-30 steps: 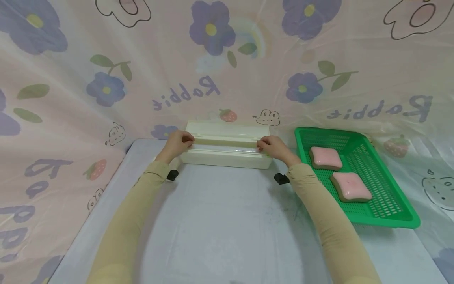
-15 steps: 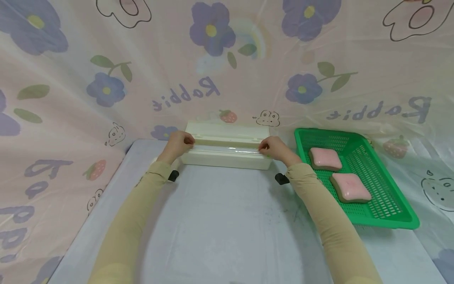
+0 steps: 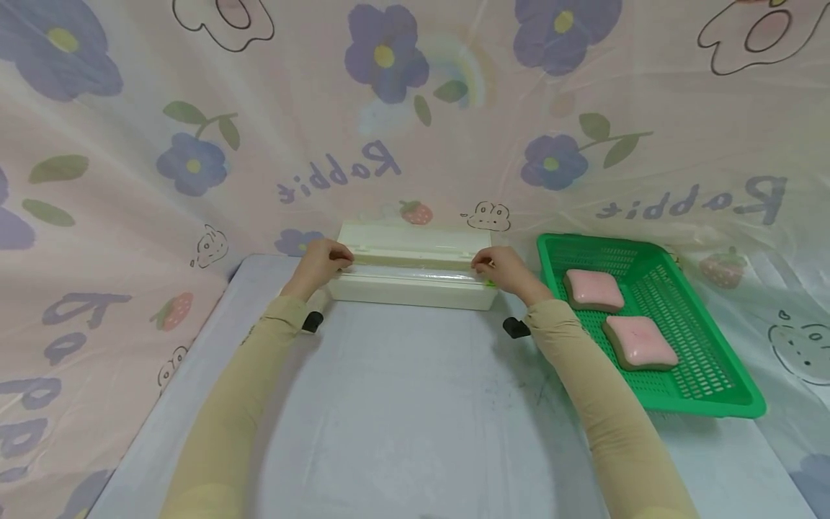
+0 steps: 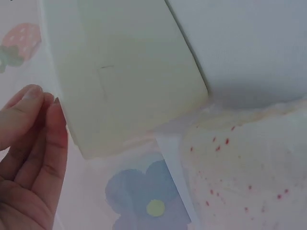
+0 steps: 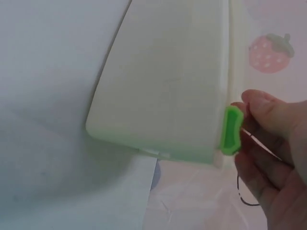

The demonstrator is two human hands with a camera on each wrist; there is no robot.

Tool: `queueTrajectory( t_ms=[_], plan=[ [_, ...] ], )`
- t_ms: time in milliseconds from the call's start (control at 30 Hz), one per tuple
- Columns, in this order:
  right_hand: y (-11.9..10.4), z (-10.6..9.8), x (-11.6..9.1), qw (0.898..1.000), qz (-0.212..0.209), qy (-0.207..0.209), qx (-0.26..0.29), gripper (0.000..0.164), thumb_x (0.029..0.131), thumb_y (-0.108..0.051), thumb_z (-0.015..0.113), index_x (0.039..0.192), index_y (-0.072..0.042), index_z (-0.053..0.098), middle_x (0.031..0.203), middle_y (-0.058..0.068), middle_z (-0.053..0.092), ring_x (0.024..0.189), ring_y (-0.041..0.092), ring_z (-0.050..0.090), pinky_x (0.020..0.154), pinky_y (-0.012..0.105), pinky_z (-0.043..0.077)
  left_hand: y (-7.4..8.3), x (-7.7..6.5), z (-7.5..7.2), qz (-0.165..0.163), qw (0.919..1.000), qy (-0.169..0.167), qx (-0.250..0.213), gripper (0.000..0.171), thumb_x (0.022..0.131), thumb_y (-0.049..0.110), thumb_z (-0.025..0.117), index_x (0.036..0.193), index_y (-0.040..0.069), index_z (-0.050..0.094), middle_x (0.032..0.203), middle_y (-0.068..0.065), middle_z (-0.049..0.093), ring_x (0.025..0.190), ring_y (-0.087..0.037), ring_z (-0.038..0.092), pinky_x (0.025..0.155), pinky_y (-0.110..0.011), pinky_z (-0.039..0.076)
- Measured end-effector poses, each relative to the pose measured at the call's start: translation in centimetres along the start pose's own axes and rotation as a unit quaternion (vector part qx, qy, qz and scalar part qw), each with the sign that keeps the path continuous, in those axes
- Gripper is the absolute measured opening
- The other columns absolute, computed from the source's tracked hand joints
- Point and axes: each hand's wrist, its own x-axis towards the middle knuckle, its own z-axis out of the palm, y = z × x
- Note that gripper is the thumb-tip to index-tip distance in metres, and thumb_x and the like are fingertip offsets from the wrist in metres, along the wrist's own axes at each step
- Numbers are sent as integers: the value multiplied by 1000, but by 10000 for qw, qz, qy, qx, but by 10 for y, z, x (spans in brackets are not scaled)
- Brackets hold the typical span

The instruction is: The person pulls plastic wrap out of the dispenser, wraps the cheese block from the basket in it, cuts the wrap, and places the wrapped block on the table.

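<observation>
A cream cling film dispenser (image 3: 411, 293) stands at the far side of the table, its lid (image 3: 415, 235) raised against the back. Clear cling film (image 3: 421, 274) stretches across its open top and catches the light. My left hand (image 3: 316, 267) pinches the film between thumb and fingers at the left end. At the other end my right hand (image 3: 509, 271) pinches it the same way. A bright green slider (image 5: 231, 130) sits on the dispenser's edge, right beside the right fingertips. The film's edges between the fingers barely show.
To the right, a green plastic basket (image 3: 713, 324) holds two pink-topped, toast-shaped sponges (image 3: 642, 342). Beside the dispenser's left end lies a whitish thing with red specks (image 4: 249, 163). A printed curtain (image 3: 415, 130) hangs close behind the table (image 3: 415, 418).
Both hands keep their pinch at the dispenser's two ends and shift only slightly. The glare on the film changes. Basket and sponges stay put.
</observation>
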Motion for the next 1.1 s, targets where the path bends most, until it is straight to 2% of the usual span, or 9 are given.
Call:
queueTrajectory(
  t_ms=[133, 333, 433, 700, 933, 1100],
  plan=[
    [-3, -2, -2, 9997, -151, 114, 124, 13, 94, -3, 60, 103, 2, 69, 95, 12, 67, 85, 24, 63, 76, 37, 53, -1, -2, -4, 69, 9999, -13, -84, 15, 93, 6, 63, 104, -2, 69, 100, -15, 66, 88, -28, 63, 74, -36, 55],
    [-4, -5, -4, 9989, -263, 72, 390, 15, 94, 0, 59, 104, 6, 68, 92, 15, 68, 79, 23, 66, 68, 33, 55, -3, -1, -11, 226, 9993, -80, -286, 17, 91, 6, 65, 104, -5, 69, 97, -18, 68, 87, -32, 65, 76, -37, 56],
    [-4, -6, -5, 9985, -309, 73, 446, 15, 94, 0, 59, 104, 7, 68, 92, 15, 68, 79, 23, 66, 68, 33, 56, -2, -3, -15, 266, 9991, -89, -322, 18, 91, 5, 65, 104, -7, 69, 97, -19, 68, 87, -34, 65, 76, -39, 56],
    [0, -8, -6, 9974, -408, 115, 575, 17, 95, -3, 58, 105, 7, 68, 92, 16, 68, 79, 24, 67, 70, 34, 56, -5, -5, -21, 338, 9992, -35, -220, 19, 91, 9, 67, 103, -5, 70, 97, -15, 68, 86, -29, 65, 78, -38, 55],
    [-3, -16, -10, 9966, -523, 202, 597, 17, 95, -3, 58, 106, 6, 68, 91, 14, 68, 81, 26, 66, 73, 37, 56, 1, -8, -26, 433, 9982, 95, -394, 16, 91, 7, 65, 102, -5, 69, 97, -16, 68, 87, -30, 64, 83, -46, 53],
    [-6, -22, -14, 9951, -607, 208, 751, 18, 95, -2, 57, 106, 8, 66, 91, 15, 68, 83, 32, 66, 75, 40, 55, 4, -10, -31, 431, 9982, 126, -407, 18, 92, 9, 64, 104, -3, 69, 100, -15, 68, 90, -29, 63, 84, -42, 53]
  ],
)
